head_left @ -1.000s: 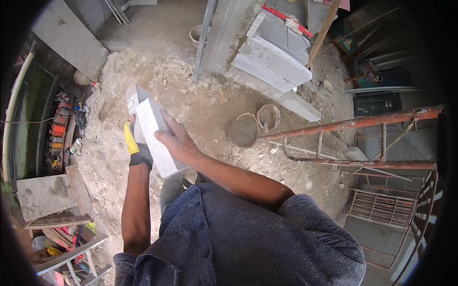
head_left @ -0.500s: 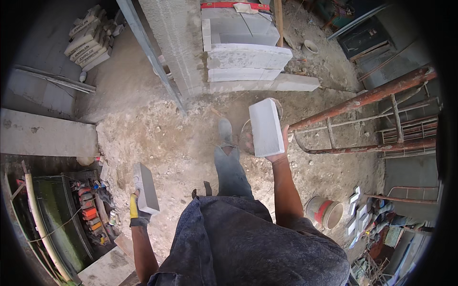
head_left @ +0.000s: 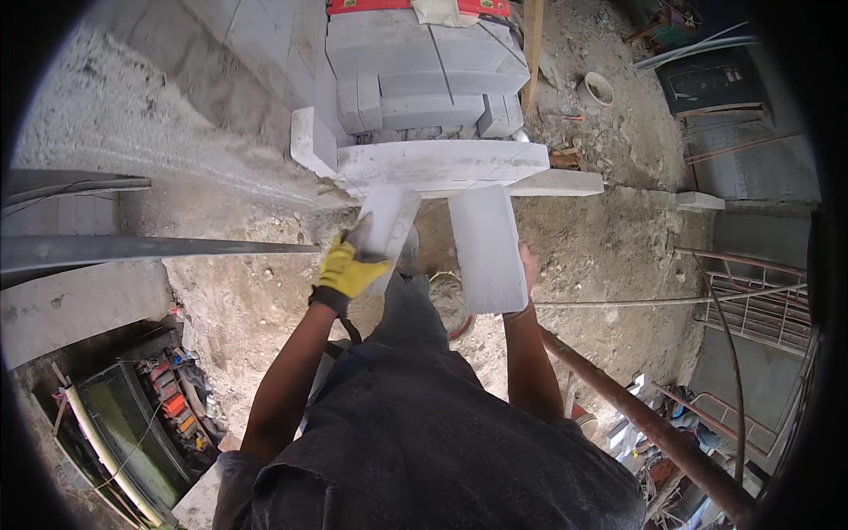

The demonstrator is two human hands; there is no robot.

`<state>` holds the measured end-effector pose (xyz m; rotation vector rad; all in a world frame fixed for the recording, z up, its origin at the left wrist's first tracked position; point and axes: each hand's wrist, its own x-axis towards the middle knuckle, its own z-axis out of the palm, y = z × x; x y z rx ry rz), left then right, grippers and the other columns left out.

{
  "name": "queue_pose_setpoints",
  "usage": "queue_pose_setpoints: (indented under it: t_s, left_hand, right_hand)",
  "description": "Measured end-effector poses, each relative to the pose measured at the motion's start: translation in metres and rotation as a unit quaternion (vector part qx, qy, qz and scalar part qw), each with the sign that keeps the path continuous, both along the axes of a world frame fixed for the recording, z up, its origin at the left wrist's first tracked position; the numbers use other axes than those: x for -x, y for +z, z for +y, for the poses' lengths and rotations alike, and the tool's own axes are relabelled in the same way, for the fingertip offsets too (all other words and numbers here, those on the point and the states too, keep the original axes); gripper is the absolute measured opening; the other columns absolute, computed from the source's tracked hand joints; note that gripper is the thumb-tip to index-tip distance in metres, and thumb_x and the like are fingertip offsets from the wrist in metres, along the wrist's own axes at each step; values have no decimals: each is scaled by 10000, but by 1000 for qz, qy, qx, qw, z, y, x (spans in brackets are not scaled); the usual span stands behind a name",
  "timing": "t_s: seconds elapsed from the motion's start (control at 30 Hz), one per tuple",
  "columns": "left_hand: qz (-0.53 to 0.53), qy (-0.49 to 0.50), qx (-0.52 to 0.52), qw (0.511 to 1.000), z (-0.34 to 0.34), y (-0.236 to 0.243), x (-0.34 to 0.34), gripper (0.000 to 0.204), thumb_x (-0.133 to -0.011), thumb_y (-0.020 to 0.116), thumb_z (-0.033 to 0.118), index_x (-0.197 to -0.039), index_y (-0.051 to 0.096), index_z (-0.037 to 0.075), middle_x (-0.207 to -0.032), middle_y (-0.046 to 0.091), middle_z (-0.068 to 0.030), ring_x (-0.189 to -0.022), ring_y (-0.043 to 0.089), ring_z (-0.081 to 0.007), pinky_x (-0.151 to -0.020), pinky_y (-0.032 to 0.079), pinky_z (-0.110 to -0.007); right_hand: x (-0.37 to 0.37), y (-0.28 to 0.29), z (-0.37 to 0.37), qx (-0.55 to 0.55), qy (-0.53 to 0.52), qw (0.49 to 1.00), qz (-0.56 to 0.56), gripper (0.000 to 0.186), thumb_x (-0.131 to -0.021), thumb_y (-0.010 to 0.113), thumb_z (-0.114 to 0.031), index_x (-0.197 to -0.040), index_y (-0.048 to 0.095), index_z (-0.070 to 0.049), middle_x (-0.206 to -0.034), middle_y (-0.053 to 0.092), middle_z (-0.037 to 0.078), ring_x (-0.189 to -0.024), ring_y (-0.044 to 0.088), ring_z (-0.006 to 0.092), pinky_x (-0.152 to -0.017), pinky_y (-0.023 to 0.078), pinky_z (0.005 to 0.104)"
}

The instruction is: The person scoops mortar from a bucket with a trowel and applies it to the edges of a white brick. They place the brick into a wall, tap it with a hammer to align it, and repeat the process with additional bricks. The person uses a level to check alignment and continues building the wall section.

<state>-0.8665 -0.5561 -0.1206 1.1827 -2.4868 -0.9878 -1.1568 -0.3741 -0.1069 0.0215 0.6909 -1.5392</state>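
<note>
My left hand (head_left: 349,269), in a yellow glove with a dark cuff, grips a pale grey concrete block (head_left: 394,221) by its left side. My bare right hand (head_left: 527,281) is closed round the right side of a wider pale block (head_left: 488,252), its fingers mostly hidden. Both blocks tilt with their far ends close to a low wall of pale blocks (head_left: 442,166); whether they touch it I cannot tell. A narrow gap separates the two blocks, and my leg (head_left: 406,314) shows below them.
A red spirit level (head_left: 389,5) lies atop the blocks at the back, beside a wooden post (head_left: 533,44). A white bucket (head_left: 596,88) stands far right. A rusty scaffold pipe (head_left: 649,424) crosses at right, a grey metal post (head_left: 177,251) at left.
My left hand has swung up from the lower left, bringing its block beside the other one. The wall is nearer now, and both blocks are close to it.
</note>
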Motion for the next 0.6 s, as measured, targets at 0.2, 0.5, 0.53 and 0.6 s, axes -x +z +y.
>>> queue_pose_setpoints:
  t_s: [0.2,0.5,0.53,0.6]
  left_hand:
    - [-204,-69,182,959,-106,-2,202,928,-689,817,467,-1512,440,260,-1440,414,-133,-1357,366,-357,-1126,277,-551]
    - [-243,-191,191,932,-148,-42,217,939,-766,774,477,-1576,335,293,-1572,339,-160,-1436,333,-391,-1150,242,-631]
    - [-245,-197,200,928,-148,-45,210,952,-767,773,482,-1584,322,295,-1603,307,-166,-1458,311,-396,-1152,238,-638]
    - [-254,-217,173,927,-148,-38,201,942,-780,763,460,-1589,310,294,-1658,216,-174,-1490,268,-407,-1151,233,-660]
  right_hand:
    - [44,21,45,-134,23,970,202,753,-816,733,-388,-1419,483,-13,-1240,637,169,-1041,687,342,-926,584,523]
    - [38,101,7,38,-75,993,-82,1007,-686,781,-429,-1523,389,-30,-1339,583,212,-1173,633,379,-1007,532,515]
    - [36,116,-4,47,-62,995,-65,1039,-668,792,-426,-1534,375,-32,-1355,574,210,-1208,617,375,-1032,515,502]
    - [39,132,-25,29,-7,987,158,1118,-630,814,-415,-1562,328,-35,-1440,510,202,-1328,520,363,-1116,417,463]
